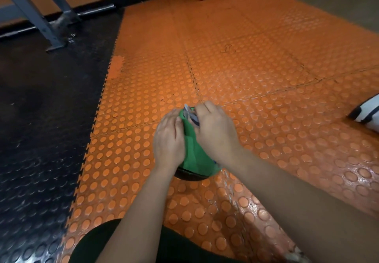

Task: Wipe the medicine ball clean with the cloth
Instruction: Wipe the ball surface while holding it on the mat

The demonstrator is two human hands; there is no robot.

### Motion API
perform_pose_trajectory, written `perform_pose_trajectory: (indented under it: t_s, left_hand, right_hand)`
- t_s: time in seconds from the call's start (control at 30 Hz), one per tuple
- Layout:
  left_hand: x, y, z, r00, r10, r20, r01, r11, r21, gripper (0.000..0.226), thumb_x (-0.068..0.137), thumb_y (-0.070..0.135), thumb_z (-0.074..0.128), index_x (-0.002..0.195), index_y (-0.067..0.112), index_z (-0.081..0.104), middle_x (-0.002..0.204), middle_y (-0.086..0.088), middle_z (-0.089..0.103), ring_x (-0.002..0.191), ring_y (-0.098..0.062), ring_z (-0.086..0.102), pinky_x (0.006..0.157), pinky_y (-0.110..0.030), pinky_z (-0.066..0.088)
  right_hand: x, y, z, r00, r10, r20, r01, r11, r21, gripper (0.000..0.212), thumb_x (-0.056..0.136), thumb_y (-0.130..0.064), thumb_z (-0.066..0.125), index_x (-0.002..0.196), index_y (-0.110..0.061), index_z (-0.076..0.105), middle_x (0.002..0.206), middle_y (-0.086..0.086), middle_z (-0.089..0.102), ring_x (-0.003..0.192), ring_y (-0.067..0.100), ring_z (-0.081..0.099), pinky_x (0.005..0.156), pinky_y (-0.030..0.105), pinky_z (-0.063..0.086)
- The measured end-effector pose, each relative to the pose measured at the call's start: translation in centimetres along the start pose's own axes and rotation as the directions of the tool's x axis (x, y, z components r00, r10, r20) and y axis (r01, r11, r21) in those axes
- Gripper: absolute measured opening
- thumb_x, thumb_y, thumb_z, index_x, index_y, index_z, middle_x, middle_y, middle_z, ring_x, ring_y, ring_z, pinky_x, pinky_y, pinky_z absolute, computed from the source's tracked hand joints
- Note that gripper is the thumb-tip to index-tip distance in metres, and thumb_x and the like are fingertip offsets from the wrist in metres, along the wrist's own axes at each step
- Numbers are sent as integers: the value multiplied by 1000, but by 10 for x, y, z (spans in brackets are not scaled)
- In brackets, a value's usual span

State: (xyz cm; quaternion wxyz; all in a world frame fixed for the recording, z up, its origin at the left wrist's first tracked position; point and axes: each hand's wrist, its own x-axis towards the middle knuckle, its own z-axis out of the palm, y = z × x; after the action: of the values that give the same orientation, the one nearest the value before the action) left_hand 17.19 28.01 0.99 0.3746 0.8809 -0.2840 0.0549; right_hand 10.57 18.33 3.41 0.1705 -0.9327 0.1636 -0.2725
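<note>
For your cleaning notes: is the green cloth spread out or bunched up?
Bunched: both hands, left hand and right hand, gather the green cloth over the medicine ball.

Green cloth [193, 150], orange studded mat [256, 74]

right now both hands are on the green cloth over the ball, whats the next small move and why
Probably draw the green cloth down toward the ball's near side. Both the left hand and right hand bunch it at the top, and only a dark strip of ball shows below its edge.
</note>
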Motion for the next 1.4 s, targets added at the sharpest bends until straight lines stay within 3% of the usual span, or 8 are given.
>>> perform_pose_trajectory:
  t_s: [0.17,0.37,0.53,0.73,0.87,1.0,1.27,1.4]
  left_hand:
    - [-3,4,1,998,44,47,-46,998,49,50,96,32,24,136,12,48,141,-2,48,134,-16,39,111,-25,21]
    - [14,22,1,973,183,138,-208,960,190,50,95,32,26,137,16,47,148,4,39,142,-12,24,116,-33,-1]
    - [27,23,9,974,130,183,-170,961,220,57,92,37,22,135,12,50,140,-3,50,133,-17,40,110,-31,24]
    - [43,6,-5,968,-22,248,-24,984,178,41,100,35,35,138,23,46,145,1,44,135,-17,35,108,-29,23]
    - [55,5,-9,950,-149,273,44,933,357,51,99,45,30,140,17,40,144,-8,40,132,-28,37,104,-37,30]
    - [50,6,-2,980,-69,188,1,941,338,49,100,38,30,139,10,42,146,-10,41,135,-26,34,109,-34,24]
    - [48,13,5,989,-58,138,1,924,383,54,92,54,39,136,24,47,143,3,46,133,-19,37,104,-34,32]
    - [56,11,2,982,-137,127,95,951,294,49,91,52,43,132,27,52,141,5,49,130,-19,41,102,-33,32]
  right_hand:
    - [-23,8,-4,998,63,-10,-61,988,140,15,84,-16,64,89,-5,57,86,8,51,77,27,52,65,36,45]
    - [23,30,-17,949,135,286,-210,944,254,28,94,-27,50,108,-4,57,98,8,54,94,24,52,74,28,36]
    - [43,39,-29,879,176,442,-331,894,302,27,92,-28,54,106,-5,59,97,7,62,88,23,56,67,28,40]
    - [47,58,-44,840,473,265,-537,661,523,13,88,-18,57,92,-8,63,81,8,59,75,23,54,61,29,36]
    - [23,44,-29,867,380,324,-492,761,424,14,88,-23,57,82,-11,62,77,6,60,75,26,55,59,27,36]
    - [-8,24,3,971,222,85,-238,908,346,18,90,-22,55,94,-5,60,87,6,54,82,21,49,61,19,23]
    - [10,32,9,973,229,26,-228,935,271,22,93,-24,50,100,-4,58,96,11,58,88,26,52,69,26,32]
    - [-32,24,22,980,195,-46,-171,931,322,23,93,-27,51,82,-7,55,76,6,53,71,26,51,61,24,26]
